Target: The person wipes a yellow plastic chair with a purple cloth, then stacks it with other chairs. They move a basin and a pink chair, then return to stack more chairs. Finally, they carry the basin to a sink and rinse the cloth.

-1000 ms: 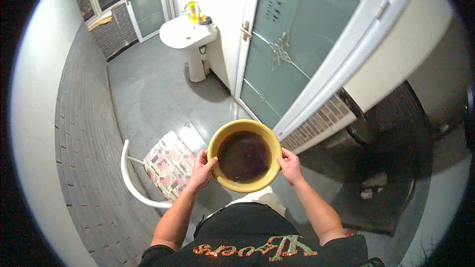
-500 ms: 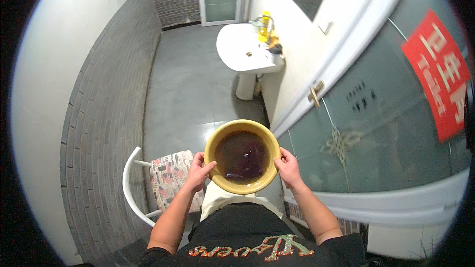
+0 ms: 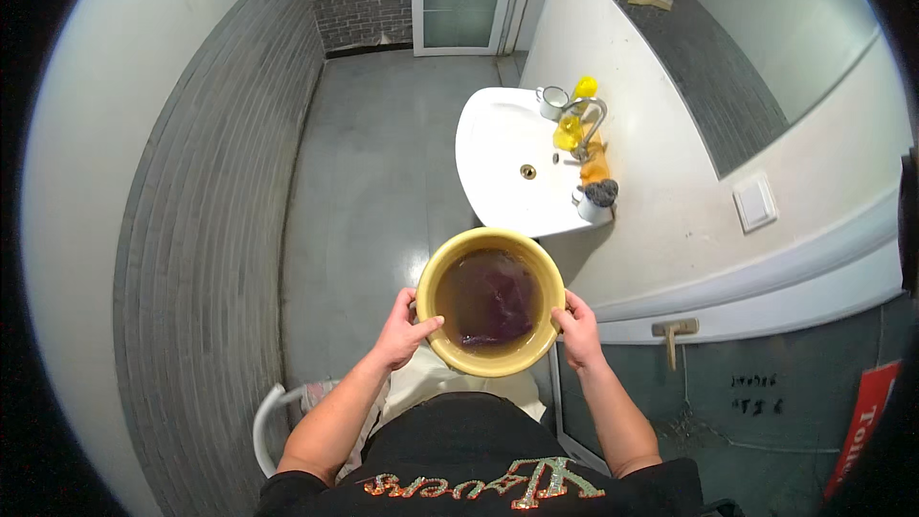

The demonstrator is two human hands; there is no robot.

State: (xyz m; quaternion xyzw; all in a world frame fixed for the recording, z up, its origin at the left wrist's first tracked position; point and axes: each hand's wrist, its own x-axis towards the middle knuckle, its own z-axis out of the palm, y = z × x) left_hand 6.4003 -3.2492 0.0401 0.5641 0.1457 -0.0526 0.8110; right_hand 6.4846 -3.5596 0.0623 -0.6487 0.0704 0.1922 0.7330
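Note:
A round yellow basin (image 3: 552,273) is held level in front of my body. Dark cloudy water fills its lower part, and a dark purple piece that looks like cloth (image 3: 503,299) lies in it. My left hand (image 3: 405,327) is closed on the basin's left rim, thumb over the edge. On the opposite rim my right hand (image 3: 578,325) grips in the same way, fingers under and outside. Just beyond the basin stands a white washbasin (image 3: 498,148) with a curved metal faucet (image 3: 599,115) on its right side.
On the washbasin's edge are an enamel mug (image 3: 552,101), a yellow bottle (image 3: 569,133), an orange cloth (image 3: 594,165) and a white cup with a dark top (image 3: 598,201). A chair (image 3: 266,436) stands at lower left. To the right is a glass door with a handle (image 3: 673,330); a mirror (image 3: 737,48) hangs above.
I have moved forward with the basin, so the washbasin is now closer. The chair and the glass door have slid back toward the lower edge. Both hands keep their grip.

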